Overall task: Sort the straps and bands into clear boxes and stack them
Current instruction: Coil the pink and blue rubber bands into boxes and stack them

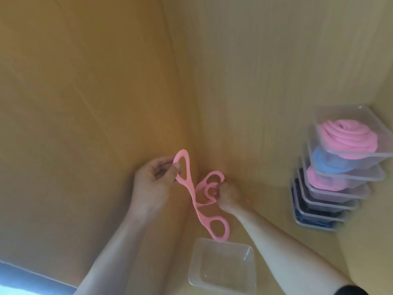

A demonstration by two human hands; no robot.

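A pink band (192,192) with looped ends hangs between my two hands above the wooden table. My left hand (150,184) pinches its upper loop between thumb and fingers. My right hand (230,196) grips the rolled-up loops at the other end. The band's lowest loop dangles just over the rim of an empty clear box (221,267) near the front. At the right stands a stack of clear boxes (338,173); the top one holds a coiled pink band (348,139), and below it are a blue coil, another pink coil and dark straps.
The wooden table (85,124) spreads to the left and back. A pale blue strip (25,279) shows at the lower left corner. A wooden wall rises behind the stack at the right.
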